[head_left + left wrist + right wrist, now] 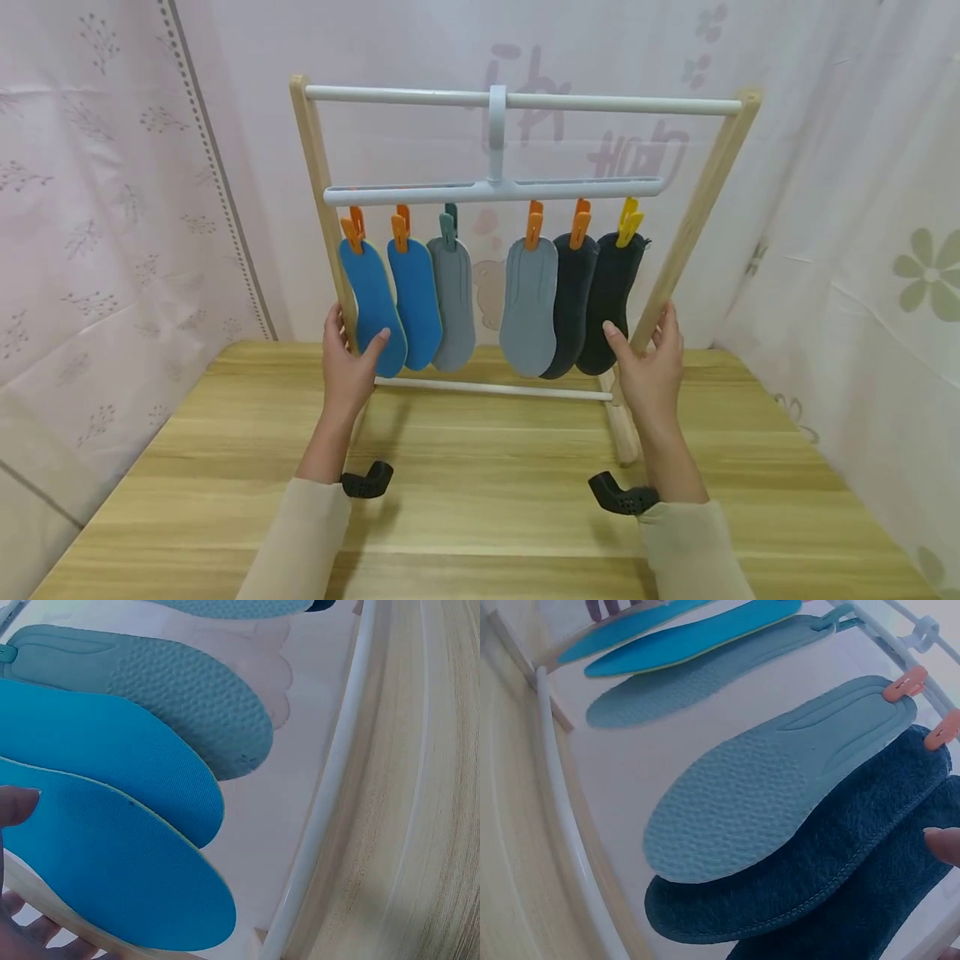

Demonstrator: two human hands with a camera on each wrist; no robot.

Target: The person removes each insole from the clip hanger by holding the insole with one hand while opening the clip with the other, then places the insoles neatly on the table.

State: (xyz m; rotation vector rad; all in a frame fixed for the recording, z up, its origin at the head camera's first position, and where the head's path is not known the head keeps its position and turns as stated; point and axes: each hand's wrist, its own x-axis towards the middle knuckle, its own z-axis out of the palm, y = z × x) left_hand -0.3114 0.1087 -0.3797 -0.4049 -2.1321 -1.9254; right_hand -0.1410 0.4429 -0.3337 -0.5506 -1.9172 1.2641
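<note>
My left hand (347, 371) grips the left post of a wooden rack (315, 142), its thumb over the outer blue insole (377, 312). On the other side my right hand (651, 383) grips the right post, thumb at the outer black insole (609, 308). A white hanger (420, 195) hooks over the rack's top bar. Clipped below it hang two blue insoles, two grey insoles (727, 802) and two dark fuzzy ones. Orange clips (534, 227), a green clip (448, 229) and a yellow clip (630, 223) hold them. Fingers partly hide behind the posts.
The rack stands on a wood-grain table (495, 517), with a white lower bar (487, 388) near the tabletop. Patterned pale curtains (120, 208) hang behind and at both sides. Black wrist mounts (622, 493) stick inward from both wrists.
</note>
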